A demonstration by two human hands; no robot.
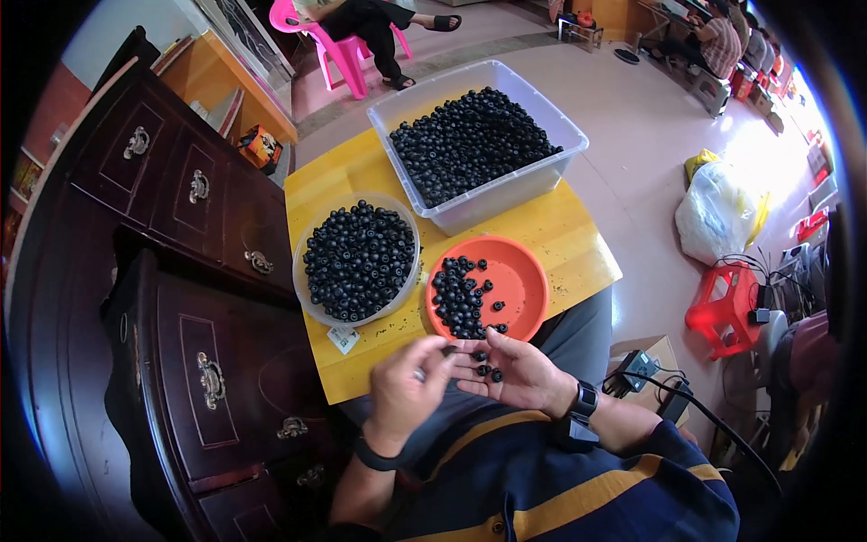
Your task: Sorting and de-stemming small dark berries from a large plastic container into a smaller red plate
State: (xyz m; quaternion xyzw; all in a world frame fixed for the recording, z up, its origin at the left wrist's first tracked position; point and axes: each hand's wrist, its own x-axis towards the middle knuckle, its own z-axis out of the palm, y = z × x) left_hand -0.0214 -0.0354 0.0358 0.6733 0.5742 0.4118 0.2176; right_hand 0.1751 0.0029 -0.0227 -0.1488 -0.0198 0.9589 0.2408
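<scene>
Through the head camera I look down on a yellow rectangular wooden surface [578,253] set before the wearer's lap. Both bare hands are just beyond its near edge, over the lap. The right hand [522,375] is turned palm up, its fingers apart and slightly cupped, and a few small round black beads [497,375] with holes rest loose on them. The left hand [411,387] meets it from the other side, thumb and forefinger drawn near each other beside a small dark piece [449,350]; the view is too blurred for me to tell whether they are clamped on it. A black watch [585,398] circles the right wrist, a black band [377,456] the left.

Just past the hands, I see a shallow round orange plastic bowl [526,282]; its beads crowd the left side, with a few scattered toward the right. To its left a round clear plastic tub [416,246] is heaped with the same beads. Behind both, a large rectangular translucent plastic bin [510,197] holds the biggest load. A small white printed slip [343,339] lies by the tub's near edge.

Along my left is a dark brown wooden cabinet [217,361] with ornate metal handles; on the floor to the right is a red plastic stool [725,316].
</scene>
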